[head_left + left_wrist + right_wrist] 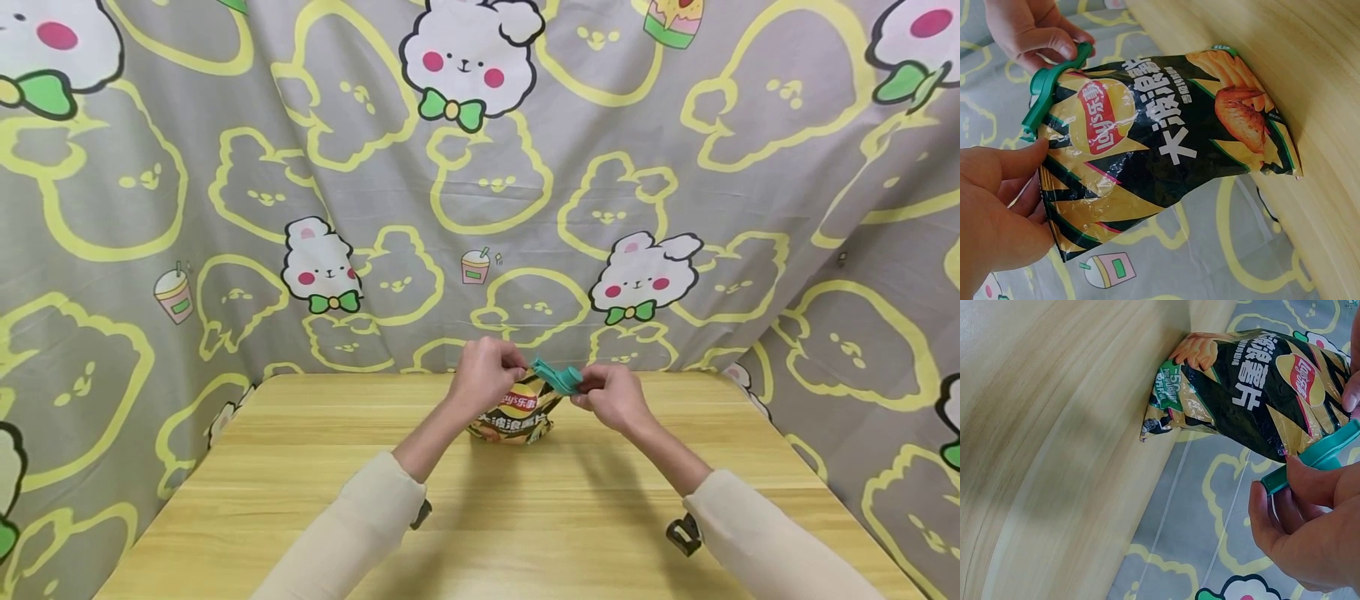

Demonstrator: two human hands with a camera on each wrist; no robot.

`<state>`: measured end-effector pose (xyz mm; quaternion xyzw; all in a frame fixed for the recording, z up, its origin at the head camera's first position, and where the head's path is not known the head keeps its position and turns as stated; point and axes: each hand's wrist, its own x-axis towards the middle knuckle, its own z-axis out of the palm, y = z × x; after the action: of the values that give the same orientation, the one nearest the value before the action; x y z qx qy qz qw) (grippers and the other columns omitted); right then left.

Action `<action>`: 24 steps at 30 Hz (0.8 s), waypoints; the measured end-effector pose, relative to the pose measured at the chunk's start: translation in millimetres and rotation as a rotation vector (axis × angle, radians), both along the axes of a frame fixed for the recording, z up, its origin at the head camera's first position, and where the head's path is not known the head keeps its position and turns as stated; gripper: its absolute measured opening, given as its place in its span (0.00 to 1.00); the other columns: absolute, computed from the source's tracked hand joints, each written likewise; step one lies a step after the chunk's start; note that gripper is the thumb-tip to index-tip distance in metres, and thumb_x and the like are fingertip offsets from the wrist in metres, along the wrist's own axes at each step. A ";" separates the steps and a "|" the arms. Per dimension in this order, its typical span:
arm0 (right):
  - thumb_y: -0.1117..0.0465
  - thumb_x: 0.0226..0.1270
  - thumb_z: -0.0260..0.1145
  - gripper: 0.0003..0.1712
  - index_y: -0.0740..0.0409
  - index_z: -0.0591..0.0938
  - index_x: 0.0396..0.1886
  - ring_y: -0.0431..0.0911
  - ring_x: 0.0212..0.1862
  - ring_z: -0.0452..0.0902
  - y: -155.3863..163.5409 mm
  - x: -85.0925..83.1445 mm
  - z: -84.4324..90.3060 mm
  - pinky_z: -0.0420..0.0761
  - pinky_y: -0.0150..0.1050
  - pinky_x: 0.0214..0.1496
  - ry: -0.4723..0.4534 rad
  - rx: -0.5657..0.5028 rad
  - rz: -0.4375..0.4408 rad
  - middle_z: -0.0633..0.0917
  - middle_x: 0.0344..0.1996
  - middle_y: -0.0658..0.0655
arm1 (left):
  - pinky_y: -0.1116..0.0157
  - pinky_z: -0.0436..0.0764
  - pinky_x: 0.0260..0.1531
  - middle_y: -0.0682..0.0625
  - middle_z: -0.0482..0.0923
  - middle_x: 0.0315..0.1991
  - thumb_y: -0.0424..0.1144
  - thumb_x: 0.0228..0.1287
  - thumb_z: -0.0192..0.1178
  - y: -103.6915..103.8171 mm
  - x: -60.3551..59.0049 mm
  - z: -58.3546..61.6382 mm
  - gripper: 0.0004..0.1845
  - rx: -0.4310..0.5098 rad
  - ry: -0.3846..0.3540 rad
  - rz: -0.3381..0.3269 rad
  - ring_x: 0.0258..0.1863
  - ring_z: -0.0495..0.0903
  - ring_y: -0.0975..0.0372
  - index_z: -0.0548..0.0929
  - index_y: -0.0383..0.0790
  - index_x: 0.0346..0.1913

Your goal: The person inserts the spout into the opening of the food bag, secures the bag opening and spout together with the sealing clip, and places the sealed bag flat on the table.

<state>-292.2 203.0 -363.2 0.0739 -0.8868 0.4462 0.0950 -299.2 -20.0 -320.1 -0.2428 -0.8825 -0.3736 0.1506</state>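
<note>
The printed gray curtain (465, 217) hangs behind and beside the work area, limiting clearance at the far side. The wooden desk (300, 467) carries the load. Pale sleeves (772, 525) reach over it from the near side, each with a black fitting (684, 533) near the cuff.

The chip bag (1154, 137) stands base down near the far edge of the desk. Expected handling: light, soft and bulging, with glossy film liable to slip; contents probably brittle. Take hold along the flat top edge; avoid pressure on the body.

Both hands are grasping. The left hand (483, 371) pinches the top edge on the bag's left side. The right hand (617, 396) grips the outer end of the clip between thumb and fingers.

The green clip (1325, 450) lies at the right part of the top edge. It is presumably light and rigid; hold it by the ends. The left thumb sits close to its inner end and may obstruct it. Whether the clip is fully fastened cannot be told.
</note>
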 end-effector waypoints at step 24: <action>0.71 0.57 0.74 0.10 0.67 0.88 0.41 0.49 0.39 0.87 -2.1 1.7 -3.5 0.84 0.34 0.37 0.005 -0.035 -0.027 0.90 0.35 0.62 | 0.75 0.74 0.21 0.51 0.88 0.29 0.37 0.58 0.74 24.3 4.4 -8.9 0.07 -0.010 0.069 -0.008 0.20 0.76 0.70 0.91 0.39 0.38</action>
<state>-290.5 200.8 -366.7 0.0613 -0.8795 0.4603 0.1046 -294.8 4.3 -328.9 -0.2600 -0.8775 -0.3613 0.1784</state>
